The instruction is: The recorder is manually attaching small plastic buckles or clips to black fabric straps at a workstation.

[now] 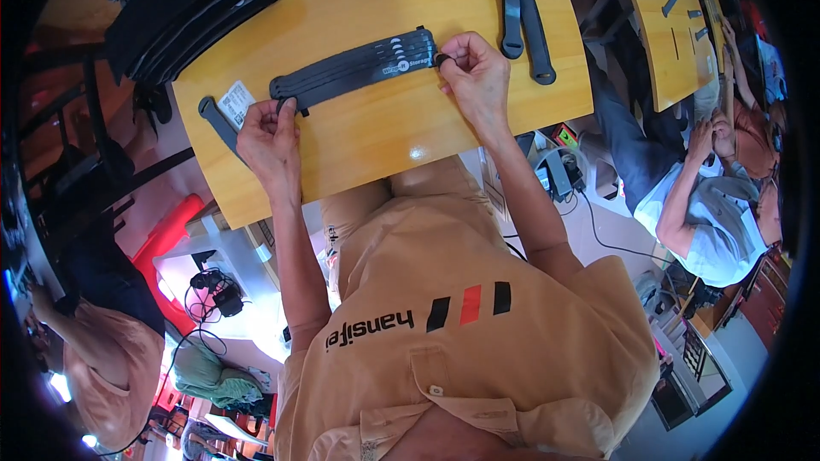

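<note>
A flat bundle of black straps (354, 67) with pale printing lies across the wooden table (384, 132), fanned slightly so that several edges show. At its left end my left hand (272, 141) is closed, thumb and fingers pinching the lower corner. My right hand (478, 81) pinches a small black piece at the bundle's right end; whether it is a strap end or a separate tie I cannot tell. A loose black strap (220, 124) lies beside my left hand, partly covered by it. Close by is a white printed label (237, 102).
Two long black straps with looped ends (535, 34) lie at the table's right side. A tall pile of black straps (192, 13) stands at the far left. People sit on both sides, with another wooden table (662, 34) at the right. Cables (218, 294) hang below on the left.
</note>
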The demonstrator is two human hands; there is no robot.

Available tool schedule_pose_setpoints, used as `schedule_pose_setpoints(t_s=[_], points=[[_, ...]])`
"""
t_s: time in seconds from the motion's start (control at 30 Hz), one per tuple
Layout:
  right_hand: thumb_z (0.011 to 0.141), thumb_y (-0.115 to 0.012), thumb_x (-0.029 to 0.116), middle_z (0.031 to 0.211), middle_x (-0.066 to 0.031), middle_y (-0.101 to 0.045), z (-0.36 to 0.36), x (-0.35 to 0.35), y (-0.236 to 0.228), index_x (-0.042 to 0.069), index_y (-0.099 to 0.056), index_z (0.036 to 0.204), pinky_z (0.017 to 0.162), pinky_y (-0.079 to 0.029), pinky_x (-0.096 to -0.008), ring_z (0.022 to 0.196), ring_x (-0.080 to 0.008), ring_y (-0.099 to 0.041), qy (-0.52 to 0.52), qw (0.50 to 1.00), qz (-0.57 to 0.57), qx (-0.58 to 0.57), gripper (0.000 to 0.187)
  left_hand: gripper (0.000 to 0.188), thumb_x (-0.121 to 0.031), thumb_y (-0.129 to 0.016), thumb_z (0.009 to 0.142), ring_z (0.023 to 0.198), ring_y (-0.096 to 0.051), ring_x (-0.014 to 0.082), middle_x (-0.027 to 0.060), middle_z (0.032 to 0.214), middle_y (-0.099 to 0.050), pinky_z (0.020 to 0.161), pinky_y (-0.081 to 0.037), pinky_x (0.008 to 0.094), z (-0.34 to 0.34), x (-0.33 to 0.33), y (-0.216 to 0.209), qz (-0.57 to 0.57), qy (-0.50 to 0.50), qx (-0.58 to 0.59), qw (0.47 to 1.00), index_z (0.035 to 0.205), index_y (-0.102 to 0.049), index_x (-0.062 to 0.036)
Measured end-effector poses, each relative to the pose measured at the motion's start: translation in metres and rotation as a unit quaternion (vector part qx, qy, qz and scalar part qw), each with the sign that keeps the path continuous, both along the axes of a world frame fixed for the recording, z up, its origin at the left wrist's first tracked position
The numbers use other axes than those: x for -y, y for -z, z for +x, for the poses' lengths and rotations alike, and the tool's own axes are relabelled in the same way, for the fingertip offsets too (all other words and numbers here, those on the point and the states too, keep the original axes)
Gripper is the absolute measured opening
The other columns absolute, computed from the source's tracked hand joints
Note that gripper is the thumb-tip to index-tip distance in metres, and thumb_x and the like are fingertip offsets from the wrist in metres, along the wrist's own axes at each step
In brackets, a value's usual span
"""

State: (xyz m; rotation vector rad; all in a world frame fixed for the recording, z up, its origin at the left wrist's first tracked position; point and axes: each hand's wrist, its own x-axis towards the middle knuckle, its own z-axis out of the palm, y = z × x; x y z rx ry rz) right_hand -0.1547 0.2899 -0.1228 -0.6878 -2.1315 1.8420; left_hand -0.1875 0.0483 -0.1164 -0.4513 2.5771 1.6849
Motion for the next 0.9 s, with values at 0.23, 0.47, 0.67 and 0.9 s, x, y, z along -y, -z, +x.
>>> schedule_pose_setpoints(t_s=[0.23,0.47,0.67,0.9], points=[[0.07,-0.06,-0.007,0.059,-0.0008,-0.056,-0.001,0.001,0.001,0.0,-0.058,0.075,0.043,-0.044,-0.0202,0.05,-0.0046,-0.051,0.006,1.0,0.012,0.003,0.009,0.02,-0.013,-0.069,0.078,0.047,-0.049,0.0079,0.004,0.058,-0.056,0.044,-0.039,0.0217,-0.001,0.003,0.002,-0.032,0.002,0.005,0.999,0.081,-0.059,0.0045],[0.066,-0.062,-0.007,0.058,-0.0024,-0.055,0.0,0.002,0.007,0.001,-0.057,0.073,0.05,-0.043,-0.0218,0.053,-0.0072,-0.052,0.001,0.996,0.086,-0.022,0.011,0.021,-0.013,-0.069,0.077,0.046,-0.05,0.0084,0.0054,0.058,-0.056,0.045,-0.038,0.0221,-0.003,-0.001,-0.003,-0.045,0.001,0.0,0.999,0.081,-0.06,0.0054],[0.064,-0.062,-0.006,0.061,-0.0058,-0.055,-0.001,0.003,0.002,0.0,-0.057,0.074,0.051,-0.044,-0.0251,0.054,-0.0124,-0.054,-0.015,0.989,0.144,-0.018,0.012,0.024,-0.017,-0.071,0.074,0.051,-0.051,0.0109,0.0065,0.059,-0.057,0.05,-0.041,0.0252,-0.003,0.001,-0.001,-0.115,0.014,-0.035,0.993,0.083,-0.061,0.0034],[0.064,-0.06,-0.004,0.064,-0.0097,-0.057,-0.003,0.001,0.004,-0.001,-0.057,0.073,0.055,-0.045,-0.0298,0.058,-0.0195,-0.056,-0.027,0.981,0.191,-0.033,0.011,0.024,-0.019,-0.072,0.072,0.056,-0.054,0.0157,0.0061,0.059,-0.058,0.058,-0.044,0.0287,-0.002,0.002,0.001,-0.141,0.013,-0.06,0.988,0.083,-0.06,-0.0014]])
